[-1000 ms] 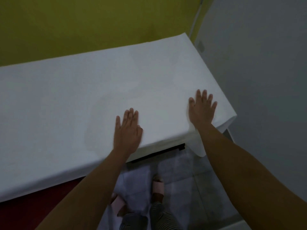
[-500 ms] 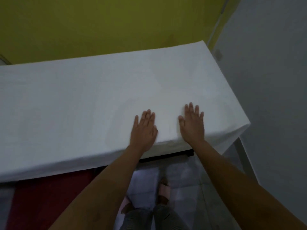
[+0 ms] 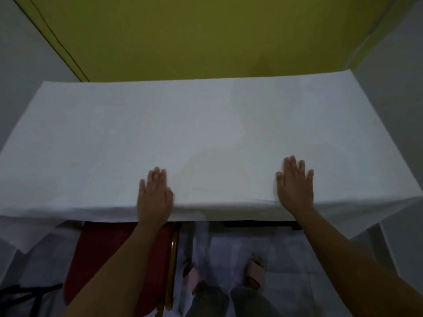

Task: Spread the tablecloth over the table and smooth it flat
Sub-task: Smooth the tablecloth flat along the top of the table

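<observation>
White cloth point(image 3: 206, 124) is seen from the head view draped over the whole table, its near hem hanging over the front edge and its corners falling at both ends. Both hands are laid palm down on the cloth near the front edge, well apart. The left hand point(image 3: 154, 197) is placed flat with fingers point(image 3: 158, 177) extended and held close together, the heel of the palm at the table edge; the forearm is stretched up from the lower left. The right hand point(image 3: 295, 188) is pressed flat with fingers point(image 3: 294, 167) extended and slightly spread, thumb out to the side; its forearm is stretched up from the lower right. Nothing is gripped by either hand. Faint creases are visible between the hands. A red chair point(image 3: 103, 248) is seen below the hem, and pink slippers point(image 3: 255, 273) on the floor.
</observation>
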